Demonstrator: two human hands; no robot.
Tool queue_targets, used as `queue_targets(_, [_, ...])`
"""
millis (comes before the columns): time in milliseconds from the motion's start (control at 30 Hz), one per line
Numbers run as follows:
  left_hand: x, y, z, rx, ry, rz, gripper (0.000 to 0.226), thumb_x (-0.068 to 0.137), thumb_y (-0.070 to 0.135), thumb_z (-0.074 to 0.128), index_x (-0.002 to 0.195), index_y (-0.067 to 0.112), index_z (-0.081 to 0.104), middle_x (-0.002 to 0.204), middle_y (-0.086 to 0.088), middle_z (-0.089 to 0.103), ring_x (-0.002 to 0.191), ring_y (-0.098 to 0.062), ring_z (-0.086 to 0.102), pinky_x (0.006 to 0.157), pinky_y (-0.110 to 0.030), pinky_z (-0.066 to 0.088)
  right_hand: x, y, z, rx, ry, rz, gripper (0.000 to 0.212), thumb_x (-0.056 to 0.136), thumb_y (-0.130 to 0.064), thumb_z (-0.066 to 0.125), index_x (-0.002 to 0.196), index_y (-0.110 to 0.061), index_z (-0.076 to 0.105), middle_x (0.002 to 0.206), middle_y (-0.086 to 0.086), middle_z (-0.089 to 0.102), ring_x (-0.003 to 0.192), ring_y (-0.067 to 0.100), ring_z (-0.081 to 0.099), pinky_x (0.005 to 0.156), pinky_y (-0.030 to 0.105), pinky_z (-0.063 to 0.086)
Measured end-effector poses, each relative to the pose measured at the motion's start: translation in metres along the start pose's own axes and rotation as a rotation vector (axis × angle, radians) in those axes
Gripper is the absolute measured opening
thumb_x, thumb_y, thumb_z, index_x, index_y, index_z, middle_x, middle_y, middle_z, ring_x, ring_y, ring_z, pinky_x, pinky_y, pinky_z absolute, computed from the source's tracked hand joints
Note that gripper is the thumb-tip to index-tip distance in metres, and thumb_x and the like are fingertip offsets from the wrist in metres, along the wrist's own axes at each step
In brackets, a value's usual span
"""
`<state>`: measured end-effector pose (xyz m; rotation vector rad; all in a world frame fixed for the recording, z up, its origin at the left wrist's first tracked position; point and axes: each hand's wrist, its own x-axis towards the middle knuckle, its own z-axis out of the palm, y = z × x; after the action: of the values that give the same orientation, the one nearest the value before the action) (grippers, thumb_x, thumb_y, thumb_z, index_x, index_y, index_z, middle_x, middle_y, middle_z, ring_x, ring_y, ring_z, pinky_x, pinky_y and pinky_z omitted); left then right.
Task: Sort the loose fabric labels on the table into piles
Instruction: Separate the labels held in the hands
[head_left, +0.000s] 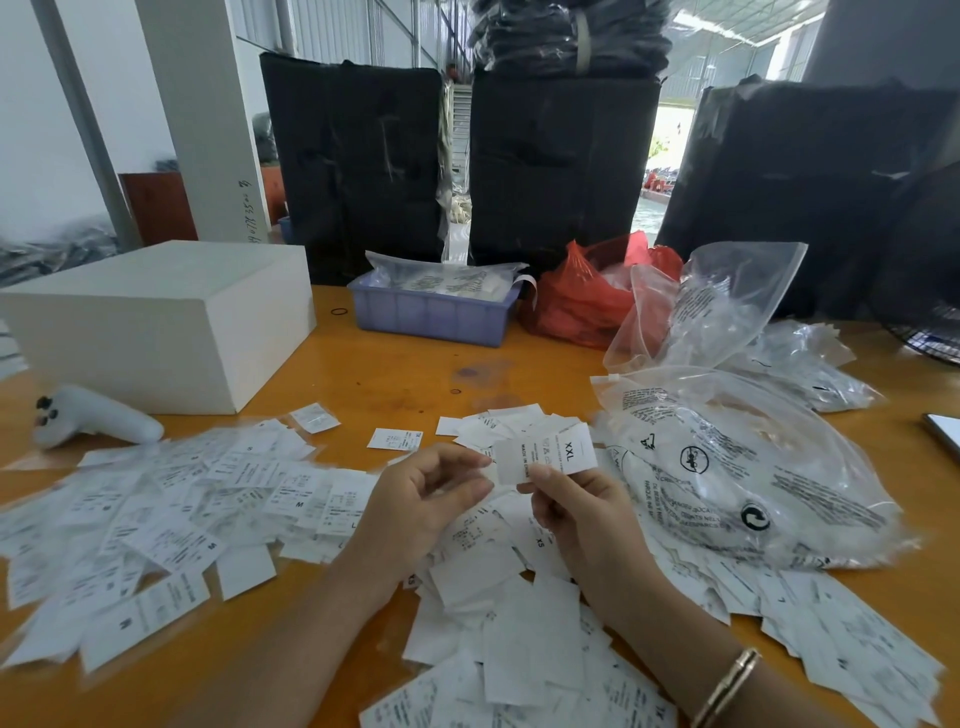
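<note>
Head view: a small white XXL fabric label is pinched by the right hand, print upward (presumably for reading), above the wooden table; the left hand, loosely curled, holds nothing certain.

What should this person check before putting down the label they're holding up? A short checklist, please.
1. Size readable: ok, the held label shows XXL.
2. Grip: ok, the right hand pinches it at its lower edge.
3. Left hand free: cannot tell, its curled fingers meet the label's left edge.
4. XXL pile to drop onto: cannot tell, the small pile behind shows no readable sizes.
5. Other sizes kept apart: not ok, M, S and L labels lie mixed in the left heap.
6. Bare table within reach: ok.
</note>
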<state>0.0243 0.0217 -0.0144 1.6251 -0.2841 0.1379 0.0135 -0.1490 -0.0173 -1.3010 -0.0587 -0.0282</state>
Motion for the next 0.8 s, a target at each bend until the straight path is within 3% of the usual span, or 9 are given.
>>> queue_targets(267, [0.0001, 0.0021, 0.0006, 0.005, 0.004, 0.016, 0.025, 0.063, 0.035, 0.072, 0.087, 0.029, 0.070, 0.089, 0.023, 0.071, 0.087, 0.008, 0.064, 0.066, -0.002, 0.045, -0.0010, -0.0031, -0.0006, 0.125, 0.010, -0.011, 0.028, 0.059, -0.032, 0.077, 0.067, -0.006, 0.070, 0.057, 0.003, 0.058, 0.052, 0.011, 0.046, 0.054, 0.018, 0.041])
queue_targets(467, [-0.0002, 0.0008, -0.0002, -0.004, 0.013, 0.011, 0.020, 0.069, 0.026, 0.075, 0.089, 0.027, 0.071, 0.089, 0.022, 0.071, 0.087, 0.004, 0.065, 0.066, -0.006, 0.047, -0.0025, -0.0035, 0.0018, 0.005, 0.000, -0.036, 0.025, 0.059, -0.037, 0.075, 0.063, -0.013, 0.073, 0.055, 0.000, 0.056, 0.052, 0.007, 0.047, 0.053, 0.017, 0.041])
queue_targets(633, [0.0005, 0.0002, -0.0003, -0.012, 0.027, -0.001, 0.016, 0.074, 0.017, 0.075, 0.088, 0.025, 0.071, 0.088, 0.017, 0.072, 0.084, 0.002, 0.066, 0.065, -0.007, 0.047, -0.0036, -0.0026, 0.0021, -0.080, 0.013, -0.058, 0.038, 0.061, -0.039, 0.074, 0.078, -0.006, 0.068, 0.058, -0.003, 0.061, 0.053, 0.006, 0.050, 0.053, 0.016, 0.042])
queue_targets(800, [0.0000, 0.0010, -0.0005, -0.011, 0.027, -0.019, 0.016, 0.075, 0.016, 0.075, 0.088, 0.025, 0.072, 0.088, 0.016, 0.072, 0.083, 0.001, 0.066, 0.064, -0.009, 0.049, -0.0037, -0.0037, 0.0024, -0.070, 0.027, -0.080, 0.025, 0.066, -0.033, 0.074, 0.077, -0.011, 0.068, 0.059, -0.004, 0.063, 0.053, 0.006, 0.051, 0.053, 0.017, 0.044])
